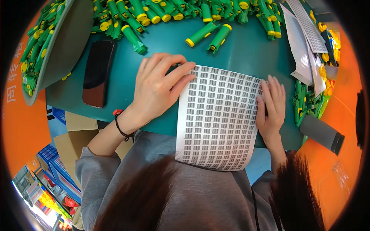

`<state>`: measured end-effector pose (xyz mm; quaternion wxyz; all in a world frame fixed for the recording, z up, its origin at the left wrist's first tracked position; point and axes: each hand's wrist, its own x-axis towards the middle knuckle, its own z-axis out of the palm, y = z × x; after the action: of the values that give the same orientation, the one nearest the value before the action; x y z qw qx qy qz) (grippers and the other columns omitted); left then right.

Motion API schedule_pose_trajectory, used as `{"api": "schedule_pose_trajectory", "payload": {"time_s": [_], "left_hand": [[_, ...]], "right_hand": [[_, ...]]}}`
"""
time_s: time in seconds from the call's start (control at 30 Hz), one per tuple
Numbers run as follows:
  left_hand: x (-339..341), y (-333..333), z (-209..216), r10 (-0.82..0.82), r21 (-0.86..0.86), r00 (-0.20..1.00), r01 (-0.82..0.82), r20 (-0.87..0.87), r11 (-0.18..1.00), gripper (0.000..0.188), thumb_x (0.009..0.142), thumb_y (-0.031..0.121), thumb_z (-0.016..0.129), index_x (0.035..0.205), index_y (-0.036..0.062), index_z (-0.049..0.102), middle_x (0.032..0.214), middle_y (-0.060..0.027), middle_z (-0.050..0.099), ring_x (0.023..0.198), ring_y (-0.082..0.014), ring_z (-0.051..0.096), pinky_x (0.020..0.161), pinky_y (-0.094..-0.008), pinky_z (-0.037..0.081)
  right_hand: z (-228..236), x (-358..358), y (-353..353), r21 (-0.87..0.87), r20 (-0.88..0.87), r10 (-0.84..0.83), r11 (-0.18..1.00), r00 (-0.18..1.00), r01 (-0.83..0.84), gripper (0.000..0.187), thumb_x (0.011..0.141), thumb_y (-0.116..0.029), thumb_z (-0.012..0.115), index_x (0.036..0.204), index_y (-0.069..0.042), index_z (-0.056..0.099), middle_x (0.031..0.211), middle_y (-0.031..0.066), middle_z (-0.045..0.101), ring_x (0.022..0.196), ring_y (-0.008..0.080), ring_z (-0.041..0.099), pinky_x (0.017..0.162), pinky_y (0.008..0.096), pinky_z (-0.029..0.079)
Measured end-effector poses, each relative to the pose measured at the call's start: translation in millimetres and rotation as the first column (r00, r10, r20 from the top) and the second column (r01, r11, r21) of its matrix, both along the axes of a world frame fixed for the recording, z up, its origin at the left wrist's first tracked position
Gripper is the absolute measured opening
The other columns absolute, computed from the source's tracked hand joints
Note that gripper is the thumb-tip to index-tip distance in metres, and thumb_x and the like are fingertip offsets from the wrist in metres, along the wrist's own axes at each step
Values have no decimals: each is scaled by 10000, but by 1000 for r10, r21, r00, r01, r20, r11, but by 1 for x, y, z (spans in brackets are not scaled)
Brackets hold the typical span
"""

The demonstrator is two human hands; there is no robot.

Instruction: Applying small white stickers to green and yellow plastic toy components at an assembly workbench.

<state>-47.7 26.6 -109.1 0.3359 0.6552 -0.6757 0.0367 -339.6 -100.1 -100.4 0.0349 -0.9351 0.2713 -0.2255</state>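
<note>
A white sheet of small printed labels (217,119), set in rows, hangs curved over the table's near edge and down toward my lap. My left hand (160,82) is closed on its far left corner, with thumb and index finger pinching there. At the far right edge, my right hand (271,104) holds the sheet with thumb and fingers against it; the exact grip is partly hidden. Beyond the sheet, two green tubular pieces with yellow ends (220,38) lie apart from the larger pile. A dark phone (99,73) rests left of my left hand.
A heap of green and yellow pieces (169,9) spans the far side of the green table (154,46). At left stands a grey bin (63,50) of similar pieces. On the right are more label sheets (298,46) and a grey cylinder (322,133). A cardboard box (77,138) sits below left.
</note>
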Motion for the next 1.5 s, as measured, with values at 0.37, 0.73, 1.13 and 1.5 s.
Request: {"api": "schedule_pose_trajectory", "payload": {"time_s": [0.37,0.73,1.13,1.5], "left_hand": [[1,0,-1,12,-27,992,-16,-124,1000,264,792,213,792,1029,111,738,1037,-8,673,990,-231,589,815,-367,441],[8,-3,5,-17,6,993,18,-115,1000,175,764,198,804,914,128,748,1051,29,634,1038,-216,554,845,-386,404],[7,-10,0,-57,-62,994,62,88,996,96,755,151,768,839,132,724,1023,43,646,987,-200,579,820,-357,419],[8,-9,0,-32,-115,992,46,125,992,136,743,136,785,863,122,722,975,40,665,958,-197,587,778,-352,424]], "right_hand": [[34,125,-60,-160,-261,437,860,861,-485,500,760,66,594,1240,-72,620,1262,62,612,1094,268,602,953,358,490],[18,98,-82,31,-98,308,951,946,-307,391,869,-43,683,1252,-83,612,1229,73,637,1203,298,546,1001,380,465],[10,57,16,903,422,-132,146,897,-403,326,859,122,651,1179,58,651,1248,128,545,1020,170,620,809,268,562],[-2,61,20,895,446,-268,158,854,-418,353,858,106,667,1202,32,640,1320,127,514,1144,192,576,1008,307,484]]}}
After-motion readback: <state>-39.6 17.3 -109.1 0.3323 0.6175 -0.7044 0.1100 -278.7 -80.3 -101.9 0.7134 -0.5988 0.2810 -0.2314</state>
